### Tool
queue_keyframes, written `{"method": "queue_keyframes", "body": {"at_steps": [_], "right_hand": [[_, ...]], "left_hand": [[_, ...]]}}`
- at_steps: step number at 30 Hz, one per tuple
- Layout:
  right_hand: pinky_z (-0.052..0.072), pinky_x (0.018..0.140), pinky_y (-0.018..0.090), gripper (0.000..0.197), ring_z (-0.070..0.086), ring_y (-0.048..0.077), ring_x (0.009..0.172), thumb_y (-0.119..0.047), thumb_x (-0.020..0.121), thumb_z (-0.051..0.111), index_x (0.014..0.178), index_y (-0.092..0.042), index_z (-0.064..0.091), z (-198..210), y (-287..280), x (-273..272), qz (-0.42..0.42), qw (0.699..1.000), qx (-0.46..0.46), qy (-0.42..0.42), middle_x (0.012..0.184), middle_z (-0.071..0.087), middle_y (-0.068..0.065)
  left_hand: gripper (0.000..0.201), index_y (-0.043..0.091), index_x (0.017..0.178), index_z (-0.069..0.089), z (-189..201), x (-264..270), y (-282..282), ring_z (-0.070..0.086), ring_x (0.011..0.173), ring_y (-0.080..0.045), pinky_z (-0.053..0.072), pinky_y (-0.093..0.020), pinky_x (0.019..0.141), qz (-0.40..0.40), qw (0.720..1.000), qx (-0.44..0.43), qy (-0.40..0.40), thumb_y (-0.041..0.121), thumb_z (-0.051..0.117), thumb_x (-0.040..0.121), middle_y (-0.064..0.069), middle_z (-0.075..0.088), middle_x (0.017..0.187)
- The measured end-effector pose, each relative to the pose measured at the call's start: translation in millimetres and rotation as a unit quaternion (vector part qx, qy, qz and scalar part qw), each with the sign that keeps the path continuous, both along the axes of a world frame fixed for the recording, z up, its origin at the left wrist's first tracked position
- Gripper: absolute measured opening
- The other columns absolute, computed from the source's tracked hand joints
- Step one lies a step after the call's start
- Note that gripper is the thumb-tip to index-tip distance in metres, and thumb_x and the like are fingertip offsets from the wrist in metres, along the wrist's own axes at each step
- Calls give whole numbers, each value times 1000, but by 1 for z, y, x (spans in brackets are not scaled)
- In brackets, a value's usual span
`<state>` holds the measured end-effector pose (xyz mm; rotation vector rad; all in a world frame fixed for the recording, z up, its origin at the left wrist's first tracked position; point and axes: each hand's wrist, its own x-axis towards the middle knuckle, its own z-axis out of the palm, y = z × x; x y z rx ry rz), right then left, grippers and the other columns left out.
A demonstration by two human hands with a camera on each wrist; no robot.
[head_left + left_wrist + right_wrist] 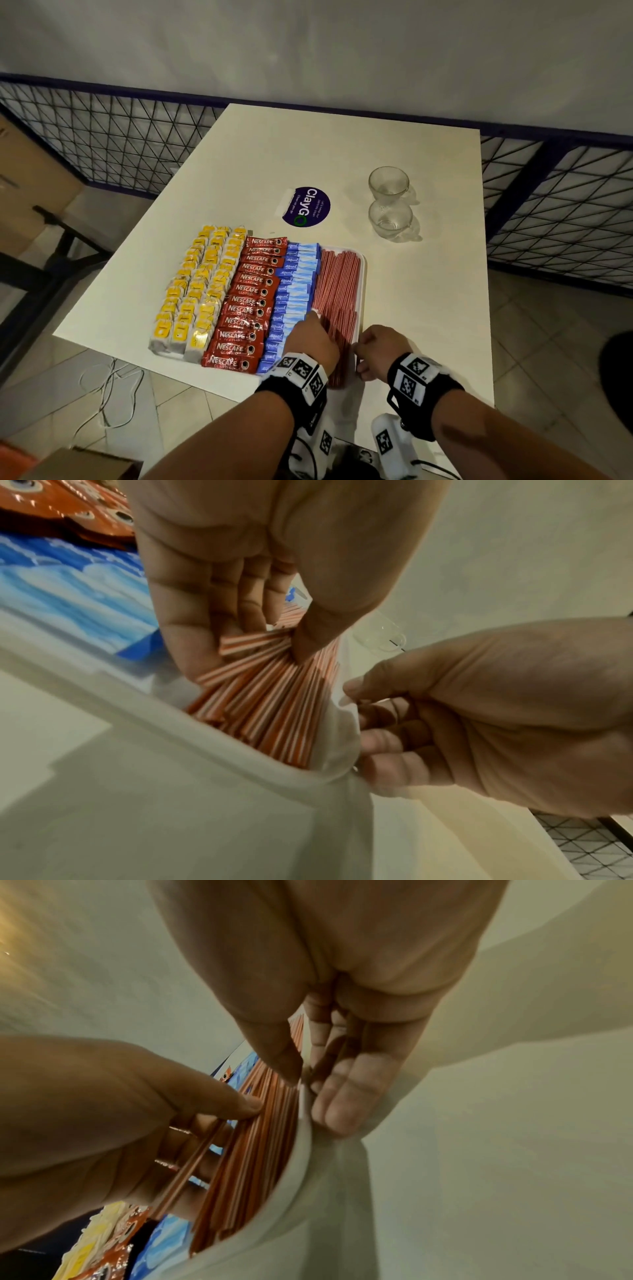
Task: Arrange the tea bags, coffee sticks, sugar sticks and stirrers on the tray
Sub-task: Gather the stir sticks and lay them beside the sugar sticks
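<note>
The red-and-white striped stirrers [337, 291] lie packed lengthwise in the rightmost column of the white tray [363, 274], and they look thin, light and smooth, so a judgement is that they roll and fan apart easily and are best squared up by pressing across many at once near their ends, not by pinching one. The left hand [313, 339] rests over the near part of that column, its thumb pressed on the fanned stirrer ends and a few stirrers running between thumb and curled fingers in the wrist views. The right hand [375, 351] sits at the tray's near right rim, thumb on the inside and fingers curled against the outside wall, apparently steadying it. Left of the stirrers lie the blue sugar sticks [296, 284], then the red Nescafe coffee sticks [251, 301], then yellow-tagged tea bags [198, 291], all soft paper packets in neat rows. Two glass cups [389, 202] and a round ClayGo sticker [306, 206] sit on the table [428, 308] beyond.
</note>
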<state>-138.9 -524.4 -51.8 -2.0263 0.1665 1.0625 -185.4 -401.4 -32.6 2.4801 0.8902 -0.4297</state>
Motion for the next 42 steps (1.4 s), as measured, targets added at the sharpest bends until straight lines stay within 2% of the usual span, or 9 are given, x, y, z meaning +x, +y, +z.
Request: {"method": "queue_keyframes", "body": {"at_steps": [6,10,15,19,23,26,32,36,42], "right_hand": [[60,71,46,6,71,30,67,-13,85,61,81,-11,58,-3,0,0,6,1000,-8,-8,59,68,9],[60,69,45,9,72,29,66,-16,86,61,78,-11,58,-6,0,2,9,1000,-7,-7,58,68,7],[60,67,47,7,71,30,63,-13,84,60,79,-11,57,-9,2,1,-1,1000,-7,-17,57,67,7],[60,71,46,12,72,27,63,-18,85,60,75,-12,57,-9,1,1,14,1000,-9,-21,54,67,4],[58,73,49,21,71,28,64,-18,83,59,62,-14,56,-13,1,2,32,999,-9,-27,53,65,4],[59,72,49,17,71,29,65,-19,83,61,68,-14,56,-15,0,2,26,999,-8,-28,53,65,3],[59,71,49,18,71,32,67,-18,84,61,68,-14,56,-17,0,1,18,999,-5,-29,52,64,3],[60,67,47,14,70,32,64,-19,86,62,75,-13,56,-19,-1,0,4,1000,0,-27,52,65,5],[60,67,47,12,70,32,64,-18,86,62,78,-12,57,-19,-1,0,-1,1000,2,-23,54,65,6]], "left_hand": [[49,13,135,32,7,1,7,55,114,-32,48,-44,95,-40,998,-29,28,17,50,90,-13,47,126],[47,8,132,35,8,-1,14,55,113,-31,47,-40,95,-51,998,-39,19,13,51,88,-14,51,123],[36,18,127,42,7,-3,10,57,107,-30,46,-37,86,-111,994,-20,-7,30,50,94,-8,47,121],[29,12,123,47,0,-2,13,55,111,-28,46,-37,91,-105,994,-12,13,25,44,97,-11,53,120],[29,8,120,48,-2,-1,15,55,112,-30,45,-36,91,-122,992,0,33,21,45,94,-13,52,121],[27,8,118,49,-3,-2,19,55,112,-29,45,-35,91,-131,990,5,43,13,46,91,-13,54,119],[18,11,108,50,-1,-4,24,61,102,-29,50,-36,84,-135,990,-2,46,13,46,90,-12,62,109],[21,14,110,51,2,-6,27,61,102,-29,50,-37,82,-154,987,15,47,22,50,91,-9,62,109],[20,14,111,48,6,-4,26,60,101,-30,52,-41,84,-205,977,16,56,15,49,91,-10,61,110]]}}
